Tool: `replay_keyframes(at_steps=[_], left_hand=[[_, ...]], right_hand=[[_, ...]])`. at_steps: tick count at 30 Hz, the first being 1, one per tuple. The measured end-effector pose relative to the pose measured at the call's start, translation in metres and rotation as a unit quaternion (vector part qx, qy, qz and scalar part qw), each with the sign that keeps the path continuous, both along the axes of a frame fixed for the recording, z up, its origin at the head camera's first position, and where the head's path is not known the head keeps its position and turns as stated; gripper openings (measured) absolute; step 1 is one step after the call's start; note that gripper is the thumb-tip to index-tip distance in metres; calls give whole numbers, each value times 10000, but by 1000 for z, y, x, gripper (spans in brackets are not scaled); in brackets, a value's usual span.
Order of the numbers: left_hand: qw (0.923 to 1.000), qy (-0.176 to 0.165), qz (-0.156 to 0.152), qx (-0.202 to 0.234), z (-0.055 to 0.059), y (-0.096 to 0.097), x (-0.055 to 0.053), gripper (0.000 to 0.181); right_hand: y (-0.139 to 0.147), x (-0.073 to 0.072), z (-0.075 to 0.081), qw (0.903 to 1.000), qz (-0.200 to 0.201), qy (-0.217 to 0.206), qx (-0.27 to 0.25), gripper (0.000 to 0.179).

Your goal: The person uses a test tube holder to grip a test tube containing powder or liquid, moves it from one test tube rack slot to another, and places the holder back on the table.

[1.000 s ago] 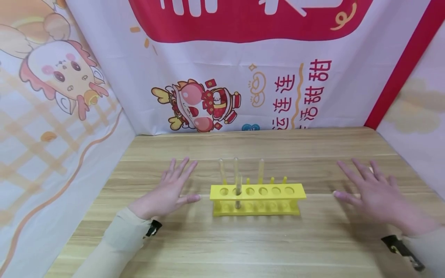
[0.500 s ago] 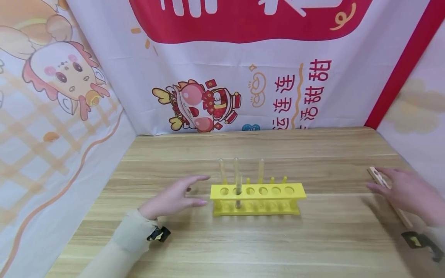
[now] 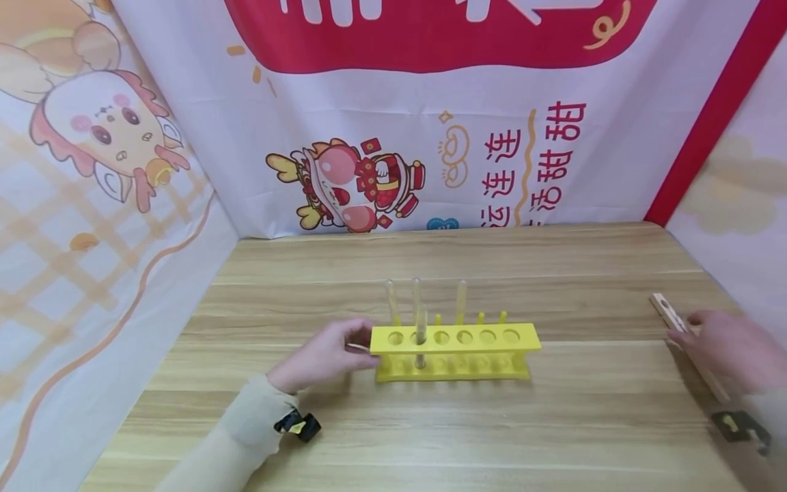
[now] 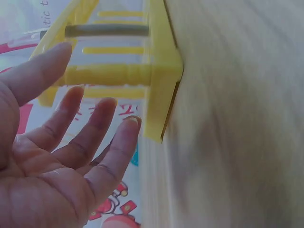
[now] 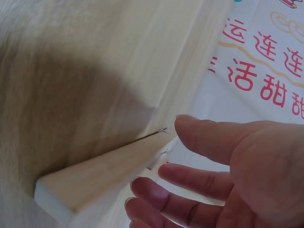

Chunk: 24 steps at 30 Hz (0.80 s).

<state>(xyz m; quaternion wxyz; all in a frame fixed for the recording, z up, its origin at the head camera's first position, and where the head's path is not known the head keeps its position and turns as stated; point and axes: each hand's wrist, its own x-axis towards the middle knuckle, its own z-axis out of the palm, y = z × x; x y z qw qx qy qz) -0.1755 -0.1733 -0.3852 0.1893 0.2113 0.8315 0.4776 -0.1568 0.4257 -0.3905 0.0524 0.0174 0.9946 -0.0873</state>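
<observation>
A yellow test tube rack (image 3: 455, 347) stands mid-table. One clear test tube (image 3: 421, 324), darker low down, sits upright in its second hole. Three more tubes, among them a clear tube (image 3: 462, 301), stand over the pegs behind. At the rack's left end my left hand (image 3: 320, 355) has its thumb by the front and its fingers toward the back; the left wrist view shows these fingers loosely bent and spread beside the end post. On the right lies a wooden test tube clamp (image 3: 667, 311) with a wire spring. My right hand (image 3: 738, 345) hovers over it, fingers apart from the wood.
The wood-grain table (image 3: 455, 430) meets a printed white cloth (image 3: 381, 96) at the back. More printed cloth, a left side panel (image 3: 172, 287) and a right side panel (image 3: 744, 225), closes in both sides.
My left hand has moved right, up to the rack's end, its spread fingers drawing in. My right hand has shifted right to the wooden clamp, uncovering part of it. The rack stays put.
</observation>
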Motion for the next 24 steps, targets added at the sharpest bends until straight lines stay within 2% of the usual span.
replay_keyframes(at_steps=[4, 11, 24], left_hand=[[9999, 2, -63, 89, -5, 5, 1, 35], [9998, -20, -101, 170, -12, 9, 0, 27], [9994, -32, -141, -309, -10, 15, -5, 30]], right_hand=[[0, -1, -4, 9999, -112, -24, -85, 50], [-1, 1, -10, 9995, -198, 238, -82, 31], [-4, 7, -8, 9992, 17, 338, -225, 31]])
